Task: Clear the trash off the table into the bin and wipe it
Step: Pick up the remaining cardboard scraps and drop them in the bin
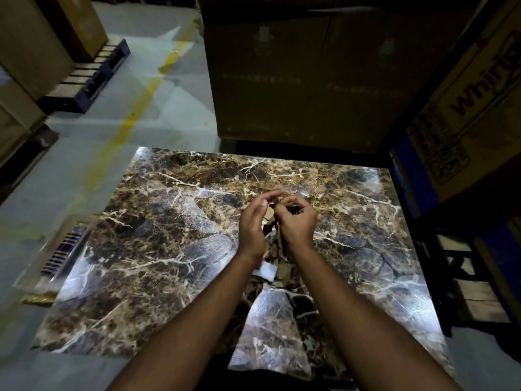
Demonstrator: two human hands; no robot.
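Both hands are together over the middle of the brown marble-patterned table. My right hand has its fingers curled round small cardboard scraps. My left hand is cupped against the same scraps from the left, fingers arched over them. Below the hands, between my wrists, more torn brown pieces and a white scrap lie on the tabletop. A low slatted container stands on the floor against the table's left edge; its inside is blurred.
A tall cardboard box stands right behind the table. A printed carton rises at the right, above a wooden pallet. Boxes on dark pallets line the far left, across a grey floor with a yellow line.
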